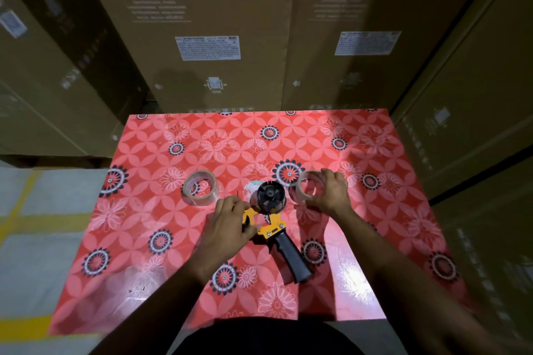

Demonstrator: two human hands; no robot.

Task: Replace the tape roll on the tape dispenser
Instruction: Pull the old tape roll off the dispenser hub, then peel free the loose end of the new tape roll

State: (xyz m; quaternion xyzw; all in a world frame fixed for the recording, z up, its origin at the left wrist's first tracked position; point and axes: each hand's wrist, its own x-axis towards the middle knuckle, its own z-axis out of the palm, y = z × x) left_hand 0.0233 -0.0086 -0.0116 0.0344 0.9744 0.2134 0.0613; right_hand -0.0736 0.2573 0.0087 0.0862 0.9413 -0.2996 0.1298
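Note:
A yellow tape dispenser (275, 226) with a black handle lies flat at the middle of the red flowered table (389, 239). Its black spool hub (270, 196) stands bare, with no roll on it. My left hand (227, 225) presses on the yellow frame just left of the hub. Just right of the hub, my right hand (327, 193) grips a thin, nearly used-up clear tape roll (305, 187), which rests on or just above the table. A fuller clear tape roll (200, 187) lies flat on the table to the left, apart from both hands.
Tall brown cardboard boxes (202, 37) stand right behind the table and along the right side (476, 124). At the left there is grey floor with yellow lines (28, 210). The table's near edge sits against my body.

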